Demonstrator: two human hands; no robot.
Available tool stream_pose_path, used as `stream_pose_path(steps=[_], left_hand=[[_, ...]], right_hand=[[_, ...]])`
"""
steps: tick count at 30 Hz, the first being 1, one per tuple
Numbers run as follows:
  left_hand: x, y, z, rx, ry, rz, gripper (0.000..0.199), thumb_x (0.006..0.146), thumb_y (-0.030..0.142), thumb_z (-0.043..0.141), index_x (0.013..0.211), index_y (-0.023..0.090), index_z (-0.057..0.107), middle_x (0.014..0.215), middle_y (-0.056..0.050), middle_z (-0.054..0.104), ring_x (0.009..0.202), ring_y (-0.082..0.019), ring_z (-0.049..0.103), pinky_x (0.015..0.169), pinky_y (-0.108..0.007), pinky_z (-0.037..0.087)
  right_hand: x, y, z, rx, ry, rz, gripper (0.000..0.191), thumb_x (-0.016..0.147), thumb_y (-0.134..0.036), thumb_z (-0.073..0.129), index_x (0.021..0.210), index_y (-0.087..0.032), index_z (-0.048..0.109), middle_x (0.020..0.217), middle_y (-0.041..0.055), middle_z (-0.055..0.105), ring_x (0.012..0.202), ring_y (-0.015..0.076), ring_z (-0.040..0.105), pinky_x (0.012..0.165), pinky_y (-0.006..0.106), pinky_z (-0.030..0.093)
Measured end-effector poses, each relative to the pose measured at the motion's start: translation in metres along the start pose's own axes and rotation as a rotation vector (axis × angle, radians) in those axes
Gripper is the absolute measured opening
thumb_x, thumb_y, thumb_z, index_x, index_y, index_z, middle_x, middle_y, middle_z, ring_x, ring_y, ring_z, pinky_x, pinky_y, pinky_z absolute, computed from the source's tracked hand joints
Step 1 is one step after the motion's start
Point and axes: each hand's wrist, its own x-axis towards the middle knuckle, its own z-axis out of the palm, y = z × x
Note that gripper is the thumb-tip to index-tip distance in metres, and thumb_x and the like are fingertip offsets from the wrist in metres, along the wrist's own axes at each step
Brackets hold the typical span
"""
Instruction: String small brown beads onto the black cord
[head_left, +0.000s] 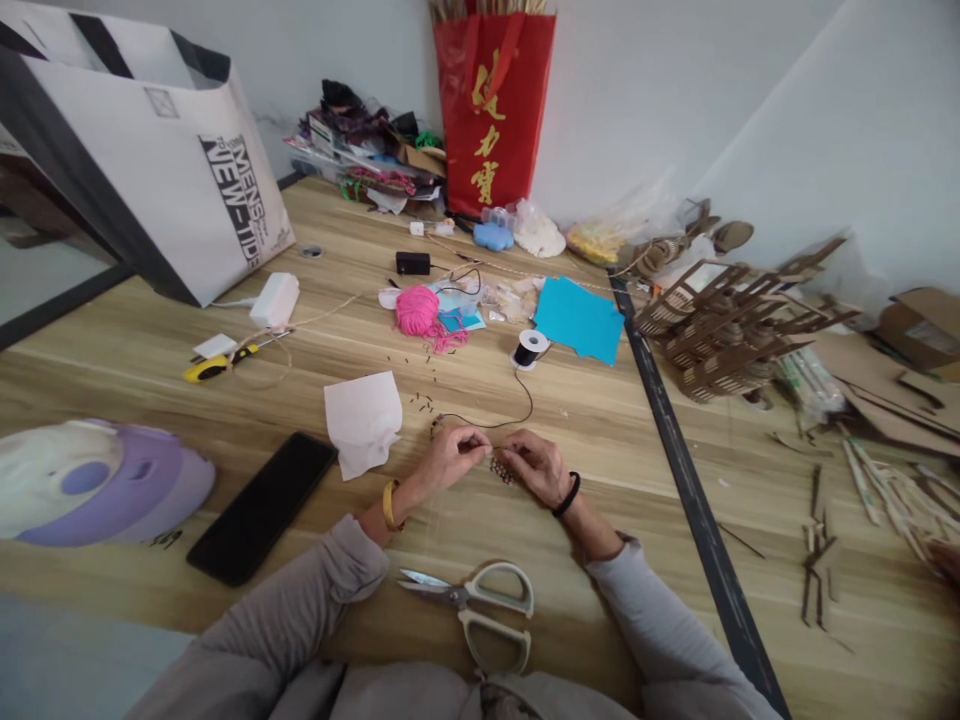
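Note:
Near the middle of the table, my left hand (452,458) pinches a thin black cord (525,408) between thumb and fingertips. My right hand (537,466) faces it, also pinching the cord, and the fingertips are a short gap apart. Beneath the right fingers shows a small cluster of dark and pale beads (501,470), partly covered by the hand. The cord loops back to a spool (529,347) wound with black cord. Beside the left hand, some tiny coloured pieces (436,424) sit at the cord's other stretch; they are too small to make out.
Scissors (465,594) lie partly open close to my body. To the left are a black phone (262,508), white paper (364,420) and a yellow cutter (208,370). Pink yarn (418,311) and blue sheets (579,320) lie beyond. Brown woven pieces (720,320) stand right.

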Motion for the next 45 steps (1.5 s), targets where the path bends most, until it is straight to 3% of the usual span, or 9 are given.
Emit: stream_pose_path(steps=[16, 45], left_hand=[[0.0, 0.002, 0.0, 0.001, 0.001, -0.002, 0.01, 0.076, 0.02, 0.058, 0.071, 0.013, 0.063, 0.065, 0.0, 0.062, 0.062, -0.012, 0.055, 0.062, -0.023, 0.044], [-0.001, 0.002, 0.001, 0.057, 0.0, 0.022, 0.009, 0.077, 0.019, 0.061, 0.072, 0.013, 0.066, 0.066, -0.001, 0.065, 0.062, -0.012, 0.057, 0.061, -0.022, 0.044]], right_hand=[[0.0, 0.009, -0.001, 0.236, -0.015, 0.181, 0.026, 0.082, -0.042, 0.066, 0.086, -0.016, 0.069, 0.079, 0.0054, 0.07, 0.067, 0.0149, 0.063, 0.062, 0.025, 0.05], [-0.001, 0.012, 0.0, 0.362, -0.075, 0.208, 0.027, 0.08, -0.042, 0.068, 0.087, -0.016, 0.068, 0.078, 0.0056, 0.069, 0.066, 0.0147, 0.063, 0.062, 0.026, 0.051]])
